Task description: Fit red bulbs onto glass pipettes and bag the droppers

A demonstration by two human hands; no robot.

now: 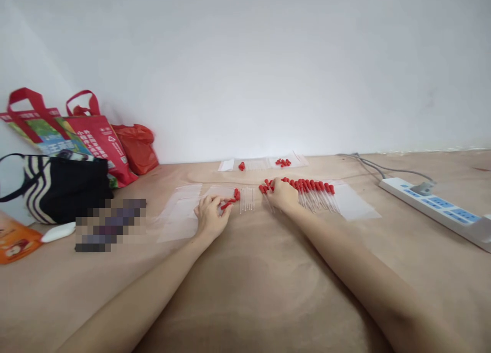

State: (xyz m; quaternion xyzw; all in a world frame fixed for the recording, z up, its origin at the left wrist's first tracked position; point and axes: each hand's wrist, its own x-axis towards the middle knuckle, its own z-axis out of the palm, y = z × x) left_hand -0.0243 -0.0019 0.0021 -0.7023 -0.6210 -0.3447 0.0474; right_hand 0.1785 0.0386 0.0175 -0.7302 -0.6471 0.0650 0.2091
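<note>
My left hand (pixel 211 216) rests on the table with curled fingers. A small red rubber-looking bulb (pixel 226 205) shows between its thumb and fingertips. Beside it lie more red bulbs (pixel 237 194) and a short row of thin clear tubes (pixel 247 199). To the right, my right hand (pixel 284 195) is closed at the left end of a long row of red-bulbed clear tubes, like droppers (pixel 312 189). Its fingertips are partly hidden and seem to grip one dropper. Clear plastic bags (pixel 180 210) lie under and left of my left hand; another plastic bag (pixel 356 204) extends right of the row.
Near the wall, a plastic bag (pixel 226 165) lies under more tubes and red bulbs (pixel 283 162). A white power strip (pixel 433 204) with a grey cable is on the right. Shopping bags (pixel 97 138), a black bag (pixel 72 186) and a blurred-out item (pixel 111 225) occupy the left.
</note>
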